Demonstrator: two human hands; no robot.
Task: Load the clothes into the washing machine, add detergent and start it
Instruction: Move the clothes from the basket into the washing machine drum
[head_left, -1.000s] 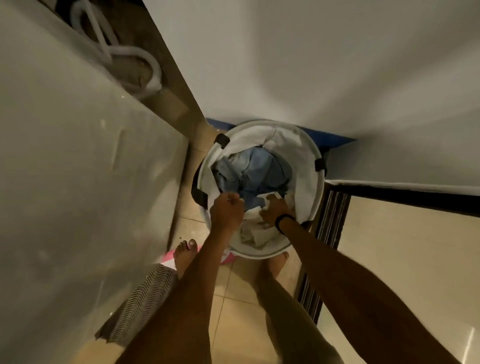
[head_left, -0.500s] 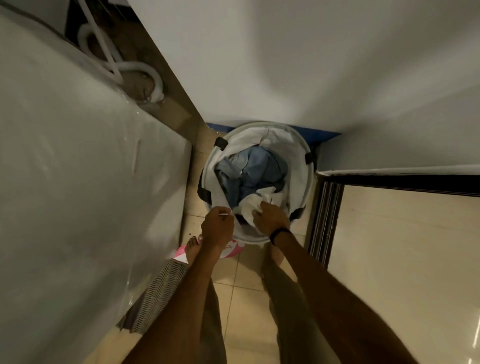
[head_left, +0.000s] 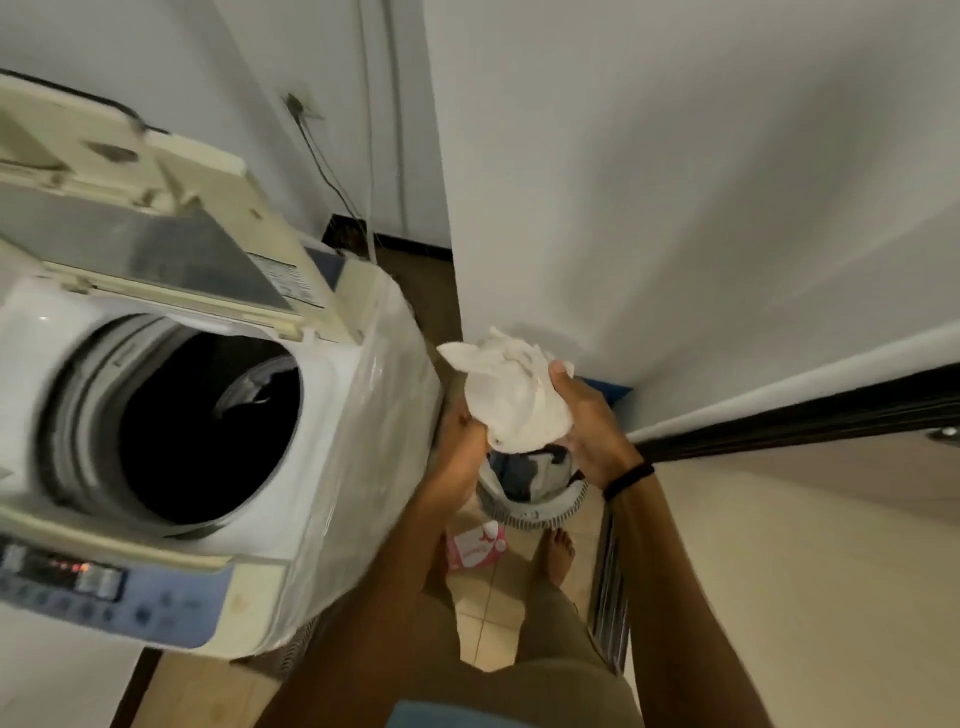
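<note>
Fingers (head_left: 563, 382) of both hands curled round bunched white garment (head_left: 511, 400): left hand (head_left: 462, 436) gripping lower edge, right hand (head_left: 589, 426) clasping 3 o'clock side. Held above laundry basket (head_left: 535, 512), more clothes inside. Step judged: loading, mid-transfer. Next: carry toward 9 o'clock, clear washing machine (head_left: 332, 441) rim, release into open drum (head_left: 208, 426). Detergent, start judged pending.

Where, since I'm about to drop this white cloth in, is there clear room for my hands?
The drum mouth is open, bordered by the lid behind and the control panel in front. Crowded: the strip between machine side and wall, filled by the left hand and right hand gripping the white cloth, the basket, a pink packet.
</note>
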